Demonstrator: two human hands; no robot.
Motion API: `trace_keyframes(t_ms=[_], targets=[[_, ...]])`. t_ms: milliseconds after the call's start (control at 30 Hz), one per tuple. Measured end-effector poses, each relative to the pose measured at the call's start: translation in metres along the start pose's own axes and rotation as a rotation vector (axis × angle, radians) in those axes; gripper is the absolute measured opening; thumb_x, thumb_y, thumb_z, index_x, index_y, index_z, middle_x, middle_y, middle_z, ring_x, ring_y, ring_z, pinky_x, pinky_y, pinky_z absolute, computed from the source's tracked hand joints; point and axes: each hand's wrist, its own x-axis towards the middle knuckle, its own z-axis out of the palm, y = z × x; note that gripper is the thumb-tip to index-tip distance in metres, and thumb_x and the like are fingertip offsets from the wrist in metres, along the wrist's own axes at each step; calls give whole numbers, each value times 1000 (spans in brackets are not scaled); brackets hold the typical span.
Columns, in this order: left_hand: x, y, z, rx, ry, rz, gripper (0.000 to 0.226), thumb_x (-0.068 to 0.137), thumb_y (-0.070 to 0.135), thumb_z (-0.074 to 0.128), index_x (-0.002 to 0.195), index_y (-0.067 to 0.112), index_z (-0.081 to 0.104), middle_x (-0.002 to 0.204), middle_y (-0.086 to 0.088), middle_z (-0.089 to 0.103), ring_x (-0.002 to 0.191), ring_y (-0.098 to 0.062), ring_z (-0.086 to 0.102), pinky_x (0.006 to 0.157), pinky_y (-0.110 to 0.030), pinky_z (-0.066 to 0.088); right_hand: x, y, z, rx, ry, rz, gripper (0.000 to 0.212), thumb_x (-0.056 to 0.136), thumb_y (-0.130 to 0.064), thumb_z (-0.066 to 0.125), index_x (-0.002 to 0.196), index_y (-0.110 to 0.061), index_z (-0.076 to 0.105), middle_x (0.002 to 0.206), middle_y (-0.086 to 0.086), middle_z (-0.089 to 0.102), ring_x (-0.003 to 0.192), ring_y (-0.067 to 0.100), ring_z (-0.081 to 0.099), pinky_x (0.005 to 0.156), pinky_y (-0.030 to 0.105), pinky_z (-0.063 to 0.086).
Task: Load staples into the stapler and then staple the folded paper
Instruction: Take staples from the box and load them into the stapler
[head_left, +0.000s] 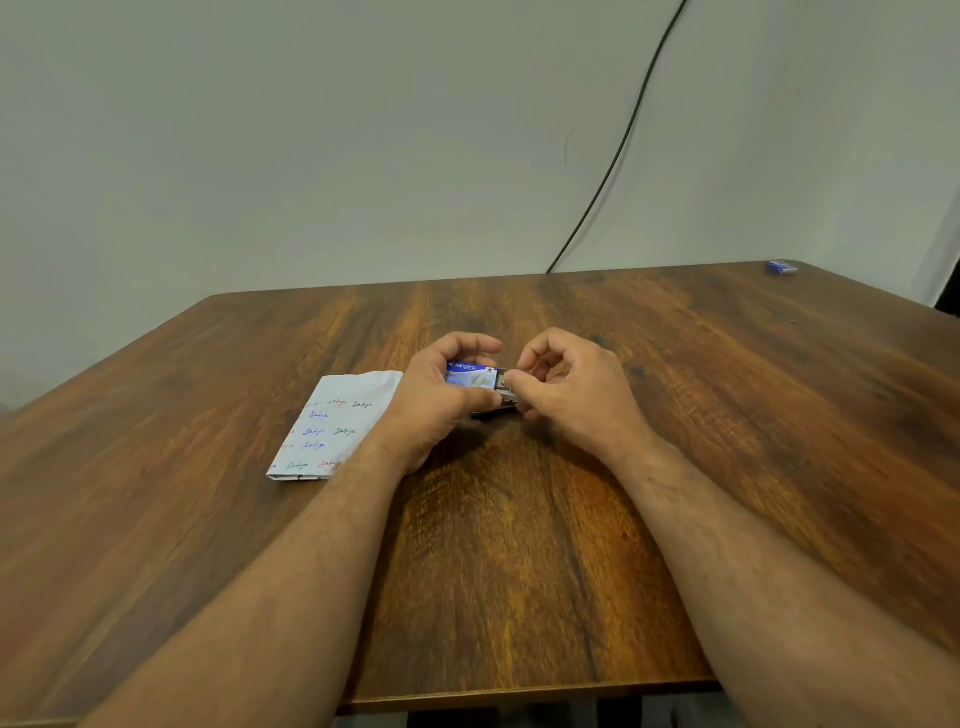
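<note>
1. A small blue and white staple box (470, 375) printed "Kangaro" is held over the middle of the wooden table (519, 545).
2. The box is gripped by the left hand (441, 400), with the thumb along its near side and the curled fingers over its far side.
3. The right end of the box is pinched by the thumb and forefinger of the right hand (566, 395); the remaining fingers of that hand are curled loosely above.
4. At that right end, a grey inner part is seen protruding from the box; whether it is a tray or a strip of staples cannot be told, as the area is blurred.
5. A dark object (493, 414) is partly seen just under the box, between the 2 hands; it is too hidden to be identified with certainty.
6. The folded paper (337, 426) is laid flat on the table just left of the box, partly covered by the left wrist; handwritten words in several ink colours are seen on it.
7. A small blue object (781, 267) is placed at the table's far right corner, well apart from the box.
8. A black cable (623, 140) is run down the wall behind the table, beyond the box.
</note>
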Motion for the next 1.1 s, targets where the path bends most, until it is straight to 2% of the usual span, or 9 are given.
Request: trace_keyframes(t_ms=[67, 167, 300, 533, 667, 767, 933, 1000, 1100], targets=[[0, -1, 1, 11, -8, 16, 51, 75, -11, 78, 117, 17, 67, 115, -9, 65, 105, -20, 66, 80, -28, 59, -1, 0, 1, 41, -12, 33, 20, 78, -31, 84, 82, -28, 64, 77, 3, 71, 63, 21, 74, 57, 39, 62], [-1, -1, 1, 35, -11, 31, 51, 75, -10, 78, 116, 16, 67, 112, -7, 66, 101, -17, 66, 78, -25, 58, -1, 1, 2, 49, -31, 57, 21, 80, -18, 81, 86, -28, 62, 76, 2, 71, 56, 15, 74, 51, 30, 61], [-1, -1, 0, 20, -15, 20, 50, 76, -10, 77, 116, 18, 67, 113, -6, 65, 101, -18, 67, 75, -24, 57, -1, -1, 3, 116, -9, 73, 19, 84, -7, 70, 88, -23, 63, 78, 3, 70, 55, 17, 75, 49, 27, 60], [-1, -1, 0, -20, -9, 9, 50, 76, -11, 76, 118, 16, 66, 113, -6, 65, 102, -20, 67, 76, -25, 57, 0, -4, -1, 192, -47, 120, 10, 92, -12, 73, 91, -19, 66, 86, 10, 74, 60, 20, 77, 52, 30, 62], [0, -1, 0, -29, -12, -14, 51, 77, -10, 76, 119, 17, 66, 117, -7, 64, 108, -25, 66, 78, -28, 58, -1, -3, -2, 171, -43, 106, 18, 92, -1, 66, 85, -18, 67, 80, 15, 75, 57, 19, 76, 48, 26, 59], [0, -1, -1, -65, 5, -28, 52, 76, -13, 74, 119, 15, 66, 120, -12, 63, 112, -30, 66, 84, -34, 59, -2, -2, -3, 110, -33, 24, 27, 86, 5, 61, 79, -20, 70, 82, 12, 75, 57, 16, 76, 48, 25, 59], [1, -1, -2, -106, 37, -47, 55, 73, -15, 73, 118, 16, 67, 122, -15, 62, 114, -34, 64, 91, -42, 58, -1, 2, -6, -80, 3, -140, 27, 80, -3, 68, 73, -28, 74, 91, -5, 70, 73, 16, 73, 63, 39, 62], [1, -1, -2, -119, 38, -56, 55, 74, -15, 72, 118, 17, 67, 122, -14, 62, 114, -34, 64, 91, -43, 59, -2, 1, -7, -114, -3, -175, 22, 79, -7, 69, 75, -28, 73, 90, -8, 69, 76, 12, 70, 64, 34, 62], [2, -1, -2, -128, 49, -62, 54, 73, -15, 72, 116, 18, 67, 119, -10, 61, 115, -34, 63, 91, -44, 59, -3, 0, -9, -164, -21, -205, 15, 76, -16, 69, 76, -31, 70, 88, -10, 68, 77, 5, 64, 65, 17, 52]])
